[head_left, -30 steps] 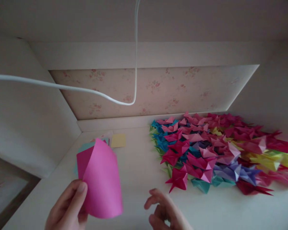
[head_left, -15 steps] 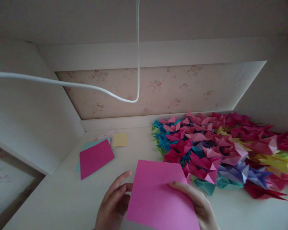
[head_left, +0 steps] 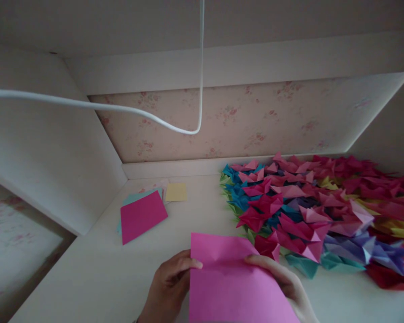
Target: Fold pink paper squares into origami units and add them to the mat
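A pink sheet of paper point(head_left: 232, 287) is held up above the desk at the lower middle, slightly bent, its bottom edge cut off by the frame. My left hand point(head_left: 173, 280) grips its left edge, thumb on the near face and the other fingers behind. On the right edge my right hand point(head_left: 283, 280) pinches the sheet the same way, thumb lying on the face. The fingers behind the paper are hidden. Just beyond my right hand lies a large pile of folded paper shapes point(head_left: 299, 202) in pink, red, blue, purple, yellow and green.
A magenta sheet point(head_left: 143, 217) lies over light blue paper point(head_left: 138, 196) at the left of the white desk point(head_left: 97, 278), with a small yellow paper square point(head_left: 176, 192) beside it. A white cable point(head_left: 144, 114) hangs across the view in front of the flowered back panel point(head_left: 222, 121).
My left hand has closed from a loose, spread pose onto the paper's left edge. The sheet has turned a little and sits lower. The whole view has shifted slightly.
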`<state>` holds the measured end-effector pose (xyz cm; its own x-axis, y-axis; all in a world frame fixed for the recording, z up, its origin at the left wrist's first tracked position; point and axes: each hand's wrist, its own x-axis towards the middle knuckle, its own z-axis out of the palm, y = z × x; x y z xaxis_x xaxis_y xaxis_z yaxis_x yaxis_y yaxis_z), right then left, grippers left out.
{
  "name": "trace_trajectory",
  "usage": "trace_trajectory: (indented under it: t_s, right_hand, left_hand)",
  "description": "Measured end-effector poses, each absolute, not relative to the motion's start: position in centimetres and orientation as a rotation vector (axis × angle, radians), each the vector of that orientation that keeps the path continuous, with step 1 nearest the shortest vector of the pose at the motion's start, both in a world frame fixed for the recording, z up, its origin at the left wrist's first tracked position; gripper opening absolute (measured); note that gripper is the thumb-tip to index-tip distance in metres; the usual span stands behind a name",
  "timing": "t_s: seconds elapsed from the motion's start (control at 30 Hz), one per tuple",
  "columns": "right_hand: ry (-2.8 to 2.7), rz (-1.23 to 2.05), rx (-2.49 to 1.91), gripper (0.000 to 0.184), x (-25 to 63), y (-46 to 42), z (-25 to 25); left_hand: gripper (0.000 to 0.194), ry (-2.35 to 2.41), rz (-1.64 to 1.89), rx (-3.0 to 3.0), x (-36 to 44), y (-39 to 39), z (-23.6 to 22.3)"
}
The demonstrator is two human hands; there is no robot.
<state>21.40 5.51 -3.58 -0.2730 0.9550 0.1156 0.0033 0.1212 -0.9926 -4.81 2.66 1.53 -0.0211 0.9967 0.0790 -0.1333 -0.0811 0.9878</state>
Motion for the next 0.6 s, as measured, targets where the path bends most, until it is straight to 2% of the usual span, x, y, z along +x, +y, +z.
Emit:
trace_trajectory:
  t_s: [0.17,0.3,0.5,0.6]
  right_hand:
    - [-1.482,1.212,-1.103,0.033,20.0,5.2,-1.5]
    - [-1.483,1.173,-1.194,0.044,19.0,4.7,0.1]
    - [-1.29,1.224,-1.193,0.04,18.4,4.6,-0.2]
    - [-1.252,1.232,-1.158,0.035,18.2,4.7,-0.2]
  left_hand:
    - [0.02,1.232,1.385,1.114,-5.4,2.4,1.0]
    - [0.023,1.238,1.391,1.056,-5.1,2.2,1.2]
    - [0.029,1.158,1.456,1.126,-3.8,1.9,1.6]
    - [0.024,1.251,1.487,1.077,-3.9,1.9,1.1]
